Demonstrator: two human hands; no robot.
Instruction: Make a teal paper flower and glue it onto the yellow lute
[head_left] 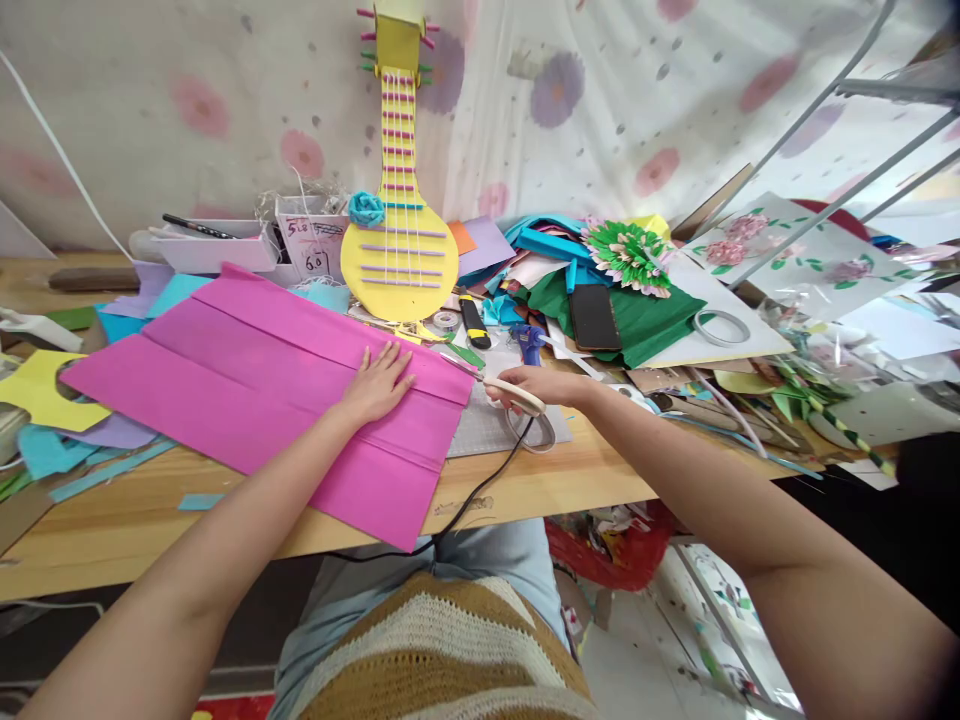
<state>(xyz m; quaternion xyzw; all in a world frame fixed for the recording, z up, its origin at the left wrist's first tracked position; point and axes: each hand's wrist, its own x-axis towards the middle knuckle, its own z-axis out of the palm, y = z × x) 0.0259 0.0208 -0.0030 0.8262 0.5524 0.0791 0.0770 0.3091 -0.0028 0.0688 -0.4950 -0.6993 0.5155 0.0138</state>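
A large pink paper sheet (262, 375) with fold creases lies across the wooden table (150, 520). My left hand (379, 382) rests flat on its right part, fingers spread. My right hand (534, 385) is closed around the cream handles of a pair of scissors (517, 400), whose blades point left at the pink sheet's right edge. The scissors lie over a grey cutting mat (487, 430).
A yellow paper guitar (399, 215) leans on the curtain behind. Craft clutter fills the right: green paper (645, 320), a black phone (594, 317), a blue glue gun (529, 342), a tape roll (720, 327). White boxes (217, 245) stand at back left. A black cable (480, 490) hangs over the table edge.
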